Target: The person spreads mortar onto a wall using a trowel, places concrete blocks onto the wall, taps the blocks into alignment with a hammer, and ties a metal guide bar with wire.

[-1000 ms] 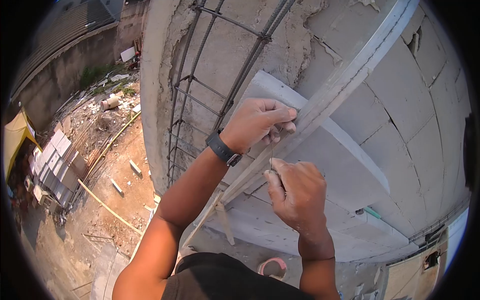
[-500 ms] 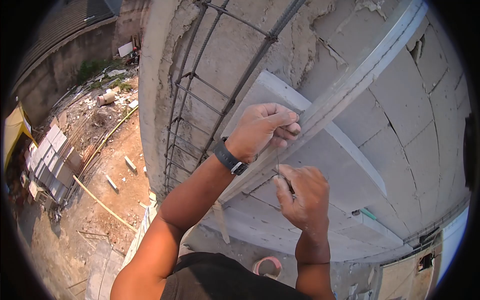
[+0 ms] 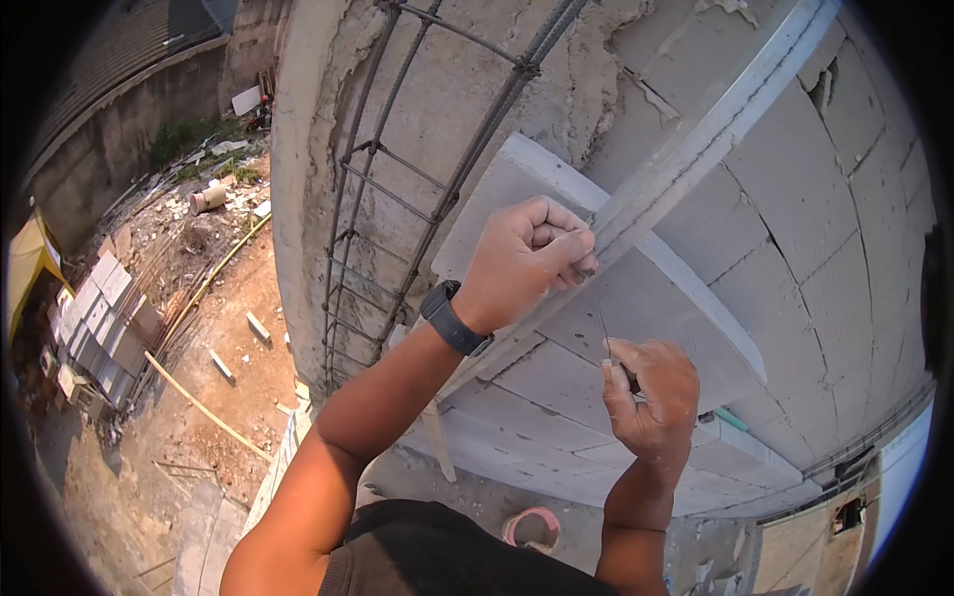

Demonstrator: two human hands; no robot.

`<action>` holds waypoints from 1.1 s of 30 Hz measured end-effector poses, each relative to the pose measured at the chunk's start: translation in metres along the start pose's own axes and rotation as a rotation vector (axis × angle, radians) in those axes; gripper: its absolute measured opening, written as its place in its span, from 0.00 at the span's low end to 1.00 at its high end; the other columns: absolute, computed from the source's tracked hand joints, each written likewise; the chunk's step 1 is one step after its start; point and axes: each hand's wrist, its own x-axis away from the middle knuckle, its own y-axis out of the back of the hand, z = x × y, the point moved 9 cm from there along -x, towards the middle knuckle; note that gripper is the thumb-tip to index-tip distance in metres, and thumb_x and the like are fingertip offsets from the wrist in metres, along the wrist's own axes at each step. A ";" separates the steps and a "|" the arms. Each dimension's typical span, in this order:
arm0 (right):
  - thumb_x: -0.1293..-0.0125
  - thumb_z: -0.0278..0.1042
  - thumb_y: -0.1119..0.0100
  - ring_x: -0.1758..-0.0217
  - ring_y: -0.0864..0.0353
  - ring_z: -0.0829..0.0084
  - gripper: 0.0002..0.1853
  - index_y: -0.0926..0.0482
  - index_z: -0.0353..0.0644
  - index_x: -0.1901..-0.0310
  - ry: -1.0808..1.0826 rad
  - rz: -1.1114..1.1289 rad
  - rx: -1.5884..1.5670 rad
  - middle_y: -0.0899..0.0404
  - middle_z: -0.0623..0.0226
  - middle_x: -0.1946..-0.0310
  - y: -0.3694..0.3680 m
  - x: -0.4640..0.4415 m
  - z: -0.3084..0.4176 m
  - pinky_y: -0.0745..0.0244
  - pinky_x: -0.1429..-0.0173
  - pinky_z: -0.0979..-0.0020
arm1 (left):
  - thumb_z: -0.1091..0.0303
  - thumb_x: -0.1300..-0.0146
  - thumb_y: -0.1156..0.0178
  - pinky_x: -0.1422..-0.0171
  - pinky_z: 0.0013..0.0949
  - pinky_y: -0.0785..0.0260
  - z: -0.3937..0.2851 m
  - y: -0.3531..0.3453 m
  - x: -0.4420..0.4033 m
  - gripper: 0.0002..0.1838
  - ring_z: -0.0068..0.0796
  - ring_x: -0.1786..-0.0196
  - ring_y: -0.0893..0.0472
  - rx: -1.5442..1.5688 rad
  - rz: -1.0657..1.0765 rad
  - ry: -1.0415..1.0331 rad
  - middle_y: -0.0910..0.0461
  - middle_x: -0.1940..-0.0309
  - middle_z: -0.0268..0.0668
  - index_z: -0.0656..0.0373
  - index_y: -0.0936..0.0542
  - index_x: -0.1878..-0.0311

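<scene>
A thin dark wire or string [image 3: 603, 323] runs between my two hands. My left hand [image 3: 532, 253], with a black watch on the wrist, is closed on its upper part, beside the long pale beam [image 3: 686, 164]. Lower and to the right, my right hand [image 3: 654, 395] pinches the lower part between thumb and fingers. Behind my left hand a light grey block [image 3: 487, 214] lies by the beam, left of which a rebar cage [image 3: 437, 214] runs along the rough concrete. What else my left fingers hold is hidden.
Grey block wall [image 3: 825, 278] fills the right side. A green object [image 3: 730, 419] lies on a ledge at lower right. Below are a pinkish bucket [image 3: 532, 526] and a wooden piece [image 3: 437, 442]. Stacked blocks [image 3: 104, 323] and debris stand on the ground far left.
My right hand has moved right and slightly down, away from my left hand, and the visible wire now slants. My left hand has turned slightly and stays closed near the beam.
</scene>
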 end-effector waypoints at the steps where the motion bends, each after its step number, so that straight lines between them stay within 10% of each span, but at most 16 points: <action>1: 0.50 0.20 0.31 0.77 0.25 0.64 0.12 0.17 0.37 0.62 -0.006 0.005 0.030 0.23 0.65 0.78 0.003 0.001 -0.003 0.33 0.69 0.64 | 0.66 0.31 0.37 0.64 0.21 0.25 0.002 -0.002 0.001 0.10 0.18 0.66 0.16 -0.003 0.000 -0.001 0.15 0.67 0.37 0.63 0.21 0.55; 15: 0.47 0.22 0.32 0.78 0.30 0.65 0.07 0.17 0.40 0.65 -0.003 0.031 0.047 0.24 0.67 0.79 0.032 -0.002 -0.038 0.38 0.71 0.65 | 0.70 0.38 0.28 0.66 0.16 0.33 -0.014 -0.001 0.008 0.15 0.09 0.69 0.25 -0.418 -0.128 -0.408 0.24 0.70 0.26 0.65 0.21 0.52; 33: 0.34 0.39 0.37 0.69 0.19 0.60 0.10 0.15 0.42 0.65 -0.360 0.185 0.303 0.16 0.61 0.71 0.017 -0.055 -0.134 0.25 0.62 0.62 | 0.68 0.41 0.24 0.62 0.18 0.30 -0.017 -0.002 0.000 0.15 0.12 0.67 0.23 -0.522 -0.224 -0.440 0.21 0.69 0.28 0.61 0.22 0.58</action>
